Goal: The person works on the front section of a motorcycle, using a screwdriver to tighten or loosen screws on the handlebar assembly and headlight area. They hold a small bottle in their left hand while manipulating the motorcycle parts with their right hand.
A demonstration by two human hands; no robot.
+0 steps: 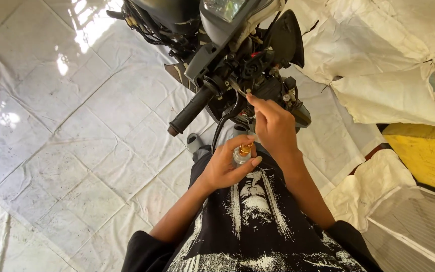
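My left hand [225, 166] is closed around a small clear bottle [241, 155] with a gold-coloured neck, held upright in front of my chest. My right hand [273, 126] reaches forward just above it, fingertips pinched on a thin tool or rod that points at the black handlebar controls [237, 85] of a motorcycle. The black rubber grip [190, 112] of the handlebar sticks out to the left of both hands. What the pinched fingers hold is too thin to make out fully.
The motorcycle's headlight and cowl [227, 15] fill the top centre. White woven sacking [388, 65] lies crumpled at the right, with a yellow slab [429, 151] behind it. White sheeting over tiles [51, 126] covers the floor at the left. My grey sandal [195, 142] shows below the grip.
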